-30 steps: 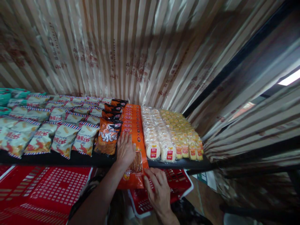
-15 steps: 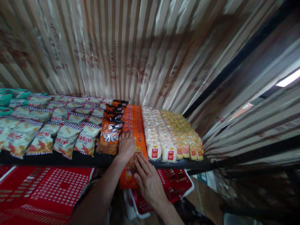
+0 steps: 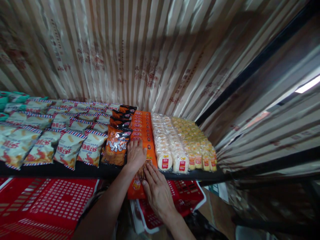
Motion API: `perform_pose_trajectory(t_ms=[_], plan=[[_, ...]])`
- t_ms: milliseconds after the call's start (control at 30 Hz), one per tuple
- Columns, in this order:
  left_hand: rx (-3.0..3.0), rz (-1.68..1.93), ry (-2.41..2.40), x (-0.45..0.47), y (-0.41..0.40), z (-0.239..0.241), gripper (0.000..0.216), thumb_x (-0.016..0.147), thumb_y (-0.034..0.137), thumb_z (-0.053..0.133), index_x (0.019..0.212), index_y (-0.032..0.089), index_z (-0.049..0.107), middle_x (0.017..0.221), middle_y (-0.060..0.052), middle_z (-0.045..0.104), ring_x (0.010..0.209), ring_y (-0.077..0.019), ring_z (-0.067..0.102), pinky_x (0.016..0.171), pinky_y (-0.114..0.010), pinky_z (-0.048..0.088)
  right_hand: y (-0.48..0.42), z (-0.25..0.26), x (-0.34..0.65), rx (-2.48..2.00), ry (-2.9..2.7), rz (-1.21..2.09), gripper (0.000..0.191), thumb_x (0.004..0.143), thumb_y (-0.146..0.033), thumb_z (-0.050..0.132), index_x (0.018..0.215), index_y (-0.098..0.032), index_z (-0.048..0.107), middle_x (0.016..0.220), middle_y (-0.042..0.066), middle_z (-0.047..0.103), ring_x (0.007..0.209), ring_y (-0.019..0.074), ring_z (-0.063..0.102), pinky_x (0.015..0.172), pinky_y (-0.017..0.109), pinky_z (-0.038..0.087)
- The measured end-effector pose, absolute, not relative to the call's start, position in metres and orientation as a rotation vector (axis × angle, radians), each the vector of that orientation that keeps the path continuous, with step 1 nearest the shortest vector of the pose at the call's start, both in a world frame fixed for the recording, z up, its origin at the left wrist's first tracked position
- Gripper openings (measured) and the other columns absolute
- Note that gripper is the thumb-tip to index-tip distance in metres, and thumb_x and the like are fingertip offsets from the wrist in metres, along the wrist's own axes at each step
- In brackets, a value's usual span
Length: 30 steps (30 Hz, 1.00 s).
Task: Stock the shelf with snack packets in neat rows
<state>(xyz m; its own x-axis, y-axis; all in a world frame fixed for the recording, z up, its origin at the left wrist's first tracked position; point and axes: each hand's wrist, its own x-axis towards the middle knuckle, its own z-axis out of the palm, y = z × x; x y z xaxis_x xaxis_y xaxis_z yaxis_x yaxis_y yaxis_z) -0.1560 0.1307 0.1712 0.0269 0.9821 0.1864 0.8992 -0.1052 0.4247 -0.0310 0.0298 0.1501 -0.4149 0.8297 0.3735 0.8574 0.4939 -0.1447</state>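
Observation:
A row of overlapping orange snack packets (image 3: 141,126) lies on the dark shelf (image 3: 85,170), and the front packet (image 3: 136,191) hangs over its edge. My left hand (image 3: 136,155) rests flat on the orange packets, fingers stretched toward the back. Lower down, my right hand (image 3: 157,190) lies open along the front packet's right side, fingertips touching its printed face. Neither hand is wrapped round anything. Just left stands a black-and-orange snack bag (image 3: 116,146); at the right are clear-wrapped round white crackers (image 3: 165,161).
White snack bags (image 3: 68,146) fill the left of the shelf, with green bags (image 3: 17,97) at the far left. Small yellow packets (image 3: 197,143) sit at the right end. Red baskets (image 3: 57,203) stand below. Behind hangs a striped curtain (image 3: 105,50), beside a dark slanting post (image 3: 245,73).
Both hands stay on the orange packets with hardly any movement. The front packet's lower end sits very slightly higher, and the view has shifted a little.

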Motion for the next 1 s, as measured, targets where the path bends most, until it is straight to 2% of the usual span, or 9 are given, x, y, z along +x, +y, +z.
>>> perform_pose_trajectory(t_ms=[333,600,1000], plan=[[2.126,0.664,1.945,-0.1561,0.1326,0.1666,0.051,0.085,0.03,0.044,0.131,0.008,0.045,0.129,-0.015,0.051,0.119,-0.0276,0.042,0.103,-0.041,0.028,0.0349,0.1528,-0.0339,-1.435,-2.364,-0.111,0.041,0.091,-0.029,0.043,0.126,-0.011,0.054,0.131,0.014,0.052,0.125,0.0272,0.045,0.097,0.045,0.046],[2.142,0.697,1.952,-0.1558,0.1351,0.164,0.05,0.082,0.029,0.049,0.129,0.012,0.047,0.128,-0.013,0.052,0.117,-0.0277,0.043,0.103,-0.043,0.028,0.0341,0.1506,-0.0375,-1.473,-2.334,-0.189,0.04,0.09,-0.03,0.044,0.124,-0.013,0.056,0.128,0.012,0.055,0.121,0.0277,0.048,0.093,0.044,0.048],[2.207,0.568,1.839,-0.1502,0.1283,0.1643,0.044,0.086,0.024,0.045,0.128,0.013,0.049,0.141,-0.013,0.041,0.132,-0.0297,0.029,0.109,-0.045,0.023,0.036,0.1483,-0.0388,-1.494,-2.296,-0.258,0.04,0.088,-0.029,0.046,0.122,-0.012,0.058,0.127,0.013,0.056,0.117,0.0276,0.052,0.092,0.042,0.049]])
